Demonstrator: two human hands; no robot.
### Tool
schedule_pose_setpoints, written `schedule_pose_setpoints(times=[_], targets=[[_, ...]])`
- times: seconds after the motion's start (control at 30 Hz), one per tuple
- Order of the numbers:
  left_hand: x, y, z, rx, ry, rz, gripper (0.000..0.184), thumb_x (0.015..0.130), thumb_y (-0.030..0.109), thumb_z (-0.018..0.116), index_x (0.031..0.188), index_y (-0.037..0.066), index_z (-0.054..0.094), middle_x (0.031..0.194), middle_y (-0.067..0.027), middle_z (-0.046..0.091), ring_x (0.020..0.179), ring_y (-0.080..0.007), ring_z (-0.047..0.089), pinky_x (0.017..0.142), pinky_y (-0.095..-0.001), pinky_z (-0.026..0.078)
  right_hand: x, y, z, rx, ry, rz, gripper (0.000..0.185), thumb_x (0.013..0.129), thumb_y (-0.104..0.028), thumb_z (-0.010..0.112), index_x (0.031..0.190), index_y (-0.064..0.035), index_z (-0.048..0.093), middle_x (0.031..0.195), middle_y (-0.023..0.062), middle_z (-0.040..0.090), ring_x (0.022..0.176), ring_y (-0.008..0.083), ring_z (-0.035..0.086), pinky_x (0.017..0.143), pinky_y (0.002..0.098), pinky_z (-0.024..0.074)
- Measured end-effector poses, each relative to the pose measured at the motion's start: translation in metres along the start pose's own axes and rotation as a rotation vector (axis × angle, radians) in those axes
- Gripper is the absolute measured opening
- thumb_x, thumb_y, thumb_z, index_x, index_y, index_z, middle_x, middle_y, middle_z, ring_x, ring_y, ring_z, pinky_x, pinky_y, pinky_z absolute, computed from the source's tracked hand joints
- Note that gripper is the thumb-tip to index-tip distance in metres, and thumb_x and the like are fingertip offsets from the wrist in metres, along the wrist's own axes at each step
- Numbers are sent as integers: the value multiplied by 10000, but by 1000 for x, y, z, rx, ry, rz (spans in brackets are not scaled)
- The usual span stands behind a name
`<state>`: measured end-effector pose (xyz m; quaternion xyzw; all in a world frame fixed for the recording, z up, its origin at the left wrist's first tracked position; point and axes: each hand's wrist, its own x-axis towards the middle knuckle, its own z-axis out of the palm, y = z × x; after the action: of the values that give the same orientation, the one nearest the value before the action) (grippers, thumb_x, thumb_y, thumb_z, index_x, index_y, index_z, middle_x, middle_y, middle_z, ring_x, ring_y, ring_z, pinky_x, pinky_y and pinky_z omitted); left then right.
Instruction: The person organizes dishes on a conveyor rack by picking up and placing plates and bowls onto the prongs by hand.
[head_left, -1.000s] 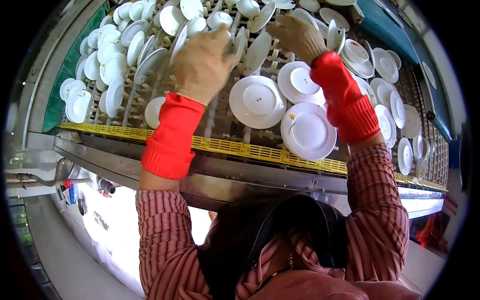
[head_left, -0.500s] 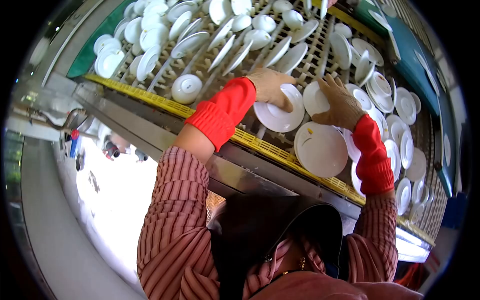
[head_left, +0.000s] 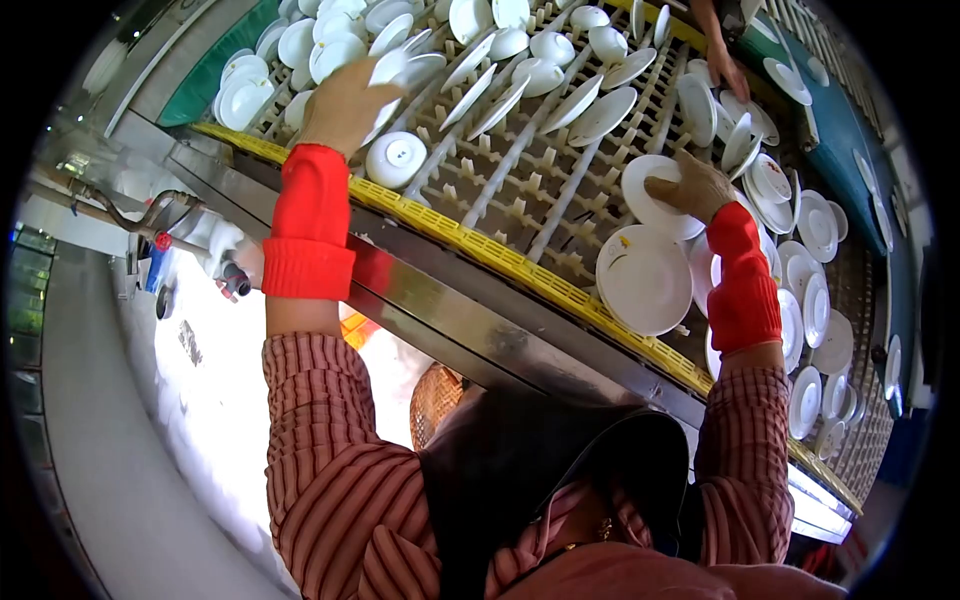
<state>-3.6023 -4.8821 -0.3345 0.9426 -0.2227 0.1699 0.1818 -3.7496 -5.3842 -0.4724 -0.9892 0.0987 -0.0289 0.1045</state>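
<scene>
My left hand (head_left: 350, 108), in a tan knit glove with a red cuff, is at the upper left of the pegged rack. Its fingers close over the edge of a white plate (head_left: 384, 118), partly hidden by the glove. My right hand (head_left: 698, 188), gloved alike, grips the right edge of a white plate (head_left: 652, 200), thumb across its face. Just below that lies a larger white plate (head_left: 645, 282) with an orange food scrap near its rim. An upturned white bowl (head_left: 396, 160) sits right of my left wrist.
A yellow perforated strip (head_left: 480, 240) edges the pegged rack (head_left: 520, 205). Several tilted plates and bowls stand farther back, with more plates along the right. Another person's hand (head_left: 727, 72) touches dishes at top right, near a teal ledge (head_left: 835, 140) carrying plates. Metal pipework (head_left: 150, 215) is at left.
My left hand has moved from the middle to the upper left dishes. The plate it was on has left the middle. My right hand now grips a plate. Another person's hand has reached in.
</scene>
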Motion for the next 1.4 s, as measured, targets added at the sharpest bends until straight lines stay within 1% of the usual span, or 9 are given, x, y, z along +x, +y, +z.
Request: schedule_pose_setpoints(times=[0.2,0.27,0.47,0.57,0.73,0.87,1.03,1.17,1.4], targets=[[-8,-78,56,47,-32,-438,761,930,565,768,1502,68,702,1410,-261,750,1332,-435,702,1136,-497,526,-23,-18,-9,243,67,61,838,893,-669,831,1377,7,730,1192,235,827,1072,365,823,961,454,623],[-8,-67,62,72,68,-247,788,941,597,779,1498,46,697,1333,-258,783,1269,-441,729,1092,-518,547,-33,-19,-18,693,72,146,631,985,-503,821,1324,26,771,1091,187,836,929,250,823,855,375,641],[-3,5,68,-154,486,254,662,921,442,898,1408,24,739,1173,-232,820,1054,-402,793,912,-487,617,-61,-113,-80,879,268,116,486,1086,-397,753,1301,38,780,1102,170,831,929,231,806,857,358,632],[-7,19,66,-239,484,335,630,901,362,936,1385,8,744,1068,-220,824,990,-377,804,855,-462,627,-23,-126,-49,483,507,-364,376,1072,-313,764,1302,-17,797,1251,132,816,1118,253,781,982,389,623],[-16,26,51,-289,483,415,611,874,306,955,1352,-9,742,1052,-199,812,1004,-383,773,857,-471,612,-15,-163,-32,-44,539,-498,238,1028,-225,780,1242,-155,856,1293,85,785,1186,297,758,1041,424,626],[-39,66,42,-390,440,746,712,829,396,973,1363,-5,726,1121,-188,766,1001,-404,712,898,-485,582,-78,-108,-37,38,544,-218,395,1016,-300,782,1362,-110,783,1243,147,805,1111,352,785,974,447,641],[-79,140,57,-192,-288,1089,858,806,537,923,1434,6,679,1332,-196,682,1271,-394,626,1093,-490,512,-181,-69,-57,116,87,273,966,836,-525,911,1572,14,593,1459,274,720,1336,434,712,1134,452,580],[-79,153,124,-2,-237,999,686,870,404,848,1420,27,686,1358,-201,709,1302,-364,642,1105,-449,517,-212,-44,-25,-102,112,149,949,860,-450,905,1600,24,545,1700,290,497,1648,478,373,1359,643,288],[-67,197,118,300,-355,619,394,1027,378,713,1319,115,732,1018,-102,827,1030,-339,791,927,-455,590,-181,-38,-35,-408,-73,125,880,895,-369,881,1631,-28,539,1681,250,537,1617,552,394,1346,633,326]])
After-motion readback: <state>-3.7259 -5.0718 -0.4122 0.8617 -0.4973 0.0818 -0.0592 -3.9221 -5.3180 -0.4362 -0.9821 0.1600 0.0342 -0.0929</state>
